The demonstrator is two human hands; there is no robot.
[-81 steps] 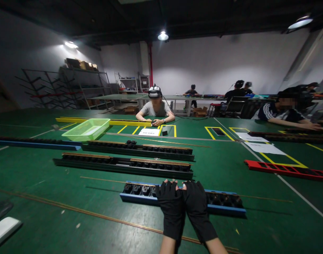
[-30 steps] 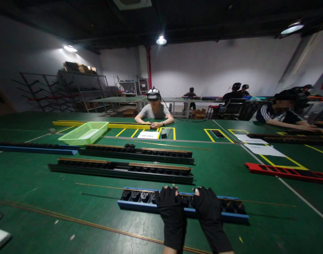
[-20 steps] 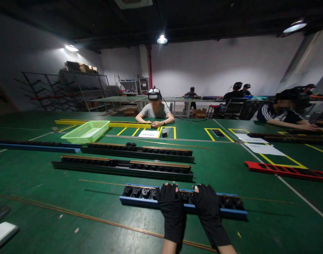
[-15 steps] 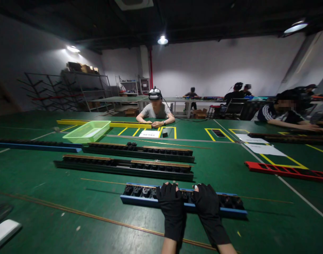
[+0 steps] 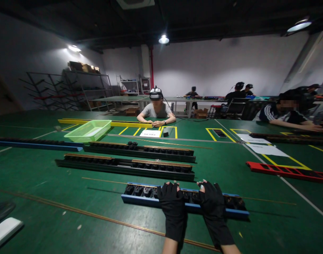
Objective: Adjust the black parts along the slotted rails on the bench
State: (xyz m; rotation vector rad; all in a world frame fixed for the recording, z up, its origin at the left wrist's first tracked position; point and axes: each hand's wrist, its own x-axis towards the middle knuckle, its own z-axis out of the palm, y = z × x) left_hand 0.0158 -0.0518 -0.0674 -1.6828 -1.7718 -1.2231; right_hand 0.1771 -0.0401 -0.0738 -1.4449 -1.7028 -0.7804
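Resting our gloved left hand [image 5: 172, 201] and right hand [image 5: 211, 199] on the long blue rail [image 5: 137, 199], fingers [image 5: 168, 187] curved over it; whether they grip, we cannot tell.

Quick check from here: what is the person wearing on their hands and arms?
The left hand and the right hand wear matching black fabric gloves with open fingertips and long cuffs running past the wrist. Above the cuffs, the forearms are bare; no sleeves, cables or markings show.
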